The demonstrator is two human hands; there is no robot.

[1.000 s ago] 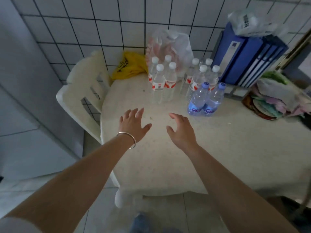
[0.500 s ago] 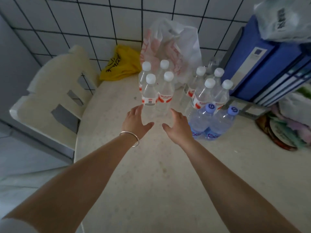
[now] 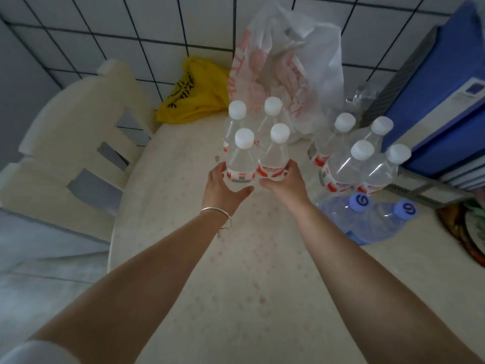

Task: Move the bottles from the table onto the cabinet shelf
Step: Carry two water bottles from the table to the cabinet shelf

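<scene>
The four-pack (image 3: 256, 151), standing upright on the table (image 3: 236, 285) left of the other bottles (image 3: 359, 164), is clasped low between the left hand (image 3: 223, 186) and right hand (image 3: 286, 183), fingers curled around its sides, apparently so all four lift together.

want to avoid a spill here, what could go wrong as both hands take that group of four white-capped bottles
1. The left hand and right hand each grip only a front bottle of the four white-capped bottles; the back two may be left behind or tip.
2. The second bottle cluster stands close on the right and could be knocked.
3. The plastic bag behind may snag.
</scene>
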